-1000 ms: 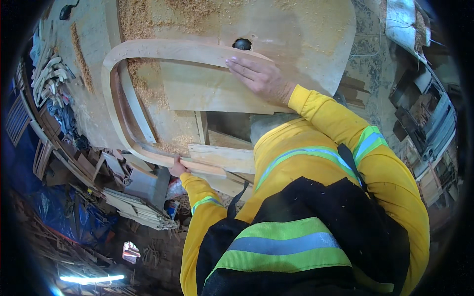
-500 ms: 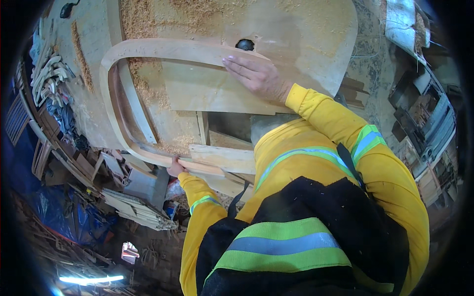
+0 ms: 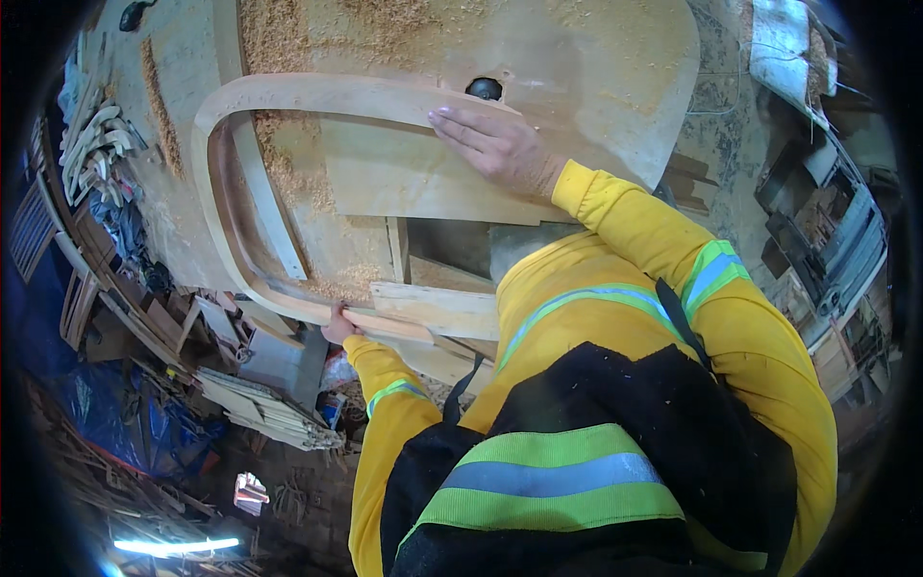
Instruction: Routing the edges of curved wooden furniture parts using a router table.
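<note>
A U-shaped wooden frame (image 3: pixel 213 188) with rounded corners lies on the worktable, its curved end to the left and its two arms running right. My left hand (image 3: pixel 338 325) is closed round the near arm, by the table's front edge; its thumb shows on top. On the far arm, close to its right end, my right hand (image 3: pixel 500 152) lies with straight fingers together, pointing left. Its thumb is hidden. A dark round hole (image 3: pixel 485 88) in the tabletop is just beyond that hand.
Sawdust and shavings (image 3: pixel 288 48) cover parts of the wooden worktable (image 3: pixel 586 67). A straight wood strip (image 3: pixel 264 188) passes under the frame. A pale board (image 3: pixel 437 306) lies at the near edge. Stacked panels (image 3: pixel 269 409) stand low at left; scrap (image 3: pixel 817 231) lies at right.
The wooden frame and both my hands have shifted very slightly left over the tabletop. My hold looks the same.
</note>
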Motion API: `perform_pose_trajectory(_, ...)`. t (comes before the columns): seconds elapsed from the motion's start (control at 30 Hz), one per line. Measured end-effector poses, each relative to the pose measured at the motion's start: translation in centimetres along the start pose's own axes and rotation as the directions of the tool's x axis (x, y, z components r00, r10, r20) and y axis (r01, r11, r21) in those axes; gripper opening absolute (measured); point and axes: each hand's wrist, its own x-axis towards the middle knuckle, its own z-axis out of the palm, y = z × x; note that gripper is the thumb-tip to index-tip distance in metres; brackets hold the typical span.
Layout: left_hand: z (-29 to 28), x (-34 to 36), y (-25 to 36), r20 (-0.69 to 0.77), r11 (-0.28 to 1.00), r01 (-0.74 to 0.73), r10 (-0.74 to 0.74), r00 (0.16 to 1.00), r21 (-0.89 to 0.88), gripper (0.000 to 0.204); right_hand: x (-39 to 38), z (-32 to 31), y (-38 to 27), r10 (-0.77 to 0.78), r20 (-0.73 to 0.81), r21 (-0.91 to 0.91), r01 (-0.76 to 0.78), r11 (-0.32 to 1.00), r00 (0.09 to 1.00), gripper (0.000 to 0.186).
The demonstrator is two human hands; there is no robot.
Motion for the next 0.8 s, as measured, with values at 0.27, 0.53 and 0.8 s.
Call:
perform_pose_trajectory(0.27, 0.1, 0.8, 0.0, -0.009, 1.000, -0.015, 0.015, 1.000, 0.007, 0.052, 0.5, 0.3, 0.0, -0.004, -0.006, -0.001, 0.004, 1.000, 1.000, 0.042)
perform_pose_trajectory(0.53, -0.4, 2.7, -0.6, 0.039, 0.999, 0.042, -0.042, 0.998, -0.001, 0.061, 1.2, 0.4, -0.1, -0.020, -0.021, 0.002, 0.020, 1.000, 1.000, 0.043)
perform_pose_trajectory(0.8, -0.2, 3.2, 0.1, 0.040, 1.000, 0.006, -0.007, 0.999, 0.017, 0.060, 1.9, 0.8, -0.2, -0.022, -0.016, -0.010, 0.022, 1.000, 1.000, 0.043)
